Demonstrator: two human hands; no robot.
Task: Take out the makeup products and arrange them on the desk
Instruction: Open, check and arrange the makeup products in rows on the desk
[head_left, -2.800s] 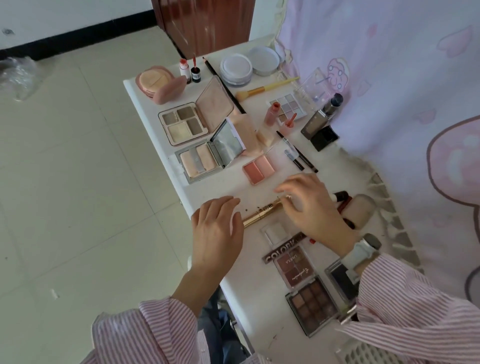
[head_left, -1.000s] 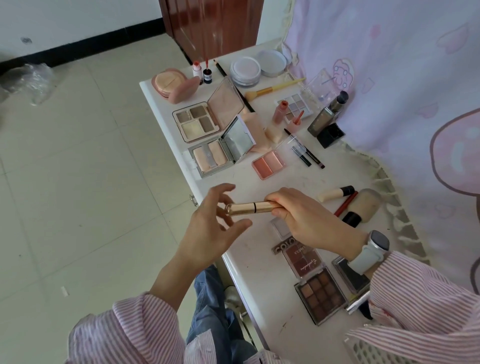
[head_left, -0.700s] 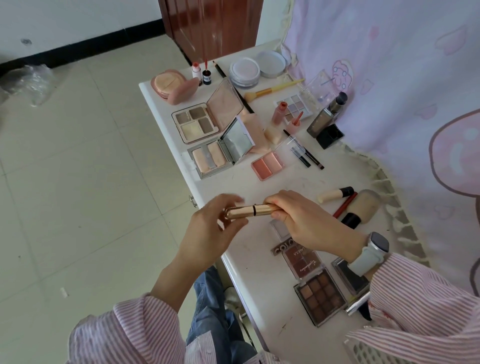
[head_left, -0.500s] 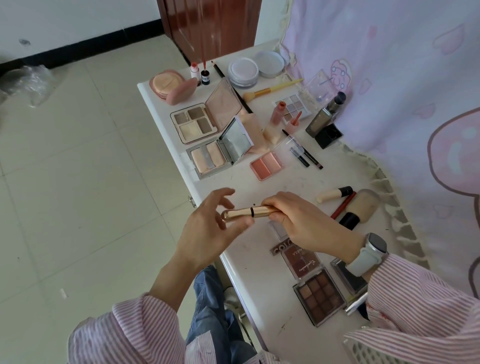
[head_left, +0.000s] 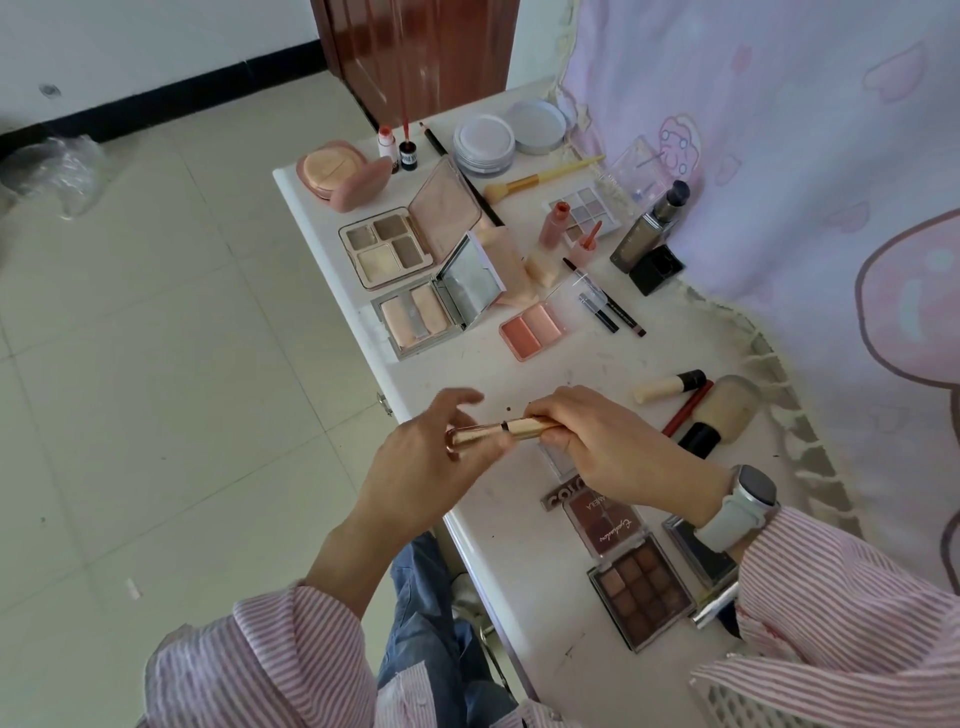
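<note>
Head view, from the left: your left hand (head_left: 436, 457) is at the desk's near-left edge, thumb and fingers closing loosely round the cap end of the gold tube (head_left: 501, 432), the index finger lifted clear. That looks like a hold made for twisting or pulling the cap, not for carrying. The tube lies level above the white desk (head_left: 467, 374), touching nothing below it, so both ends stay reachable. To its right, your right hand (head_left: 608, 447) pinches the other end firmly, fingers curled over it; this is the anchor that lets the left hand work.

Farther away sit 2 open palettes (head_left: 410, 244), lids propped up so the pans show, with a blush duo (head_left: 532, 330) to their right. At the far right, a cream stick (head_left: 667, 387) and a red pencil (head_left: 685, 410) lie side by side near the curtain edge. Near right, a 9-pan brown palette (head_left: 641, 592) rests flat beside your sleeve.

I judge most products are already laid out; this tube still wants a spot, probably the bare patch beneath it.
</note>
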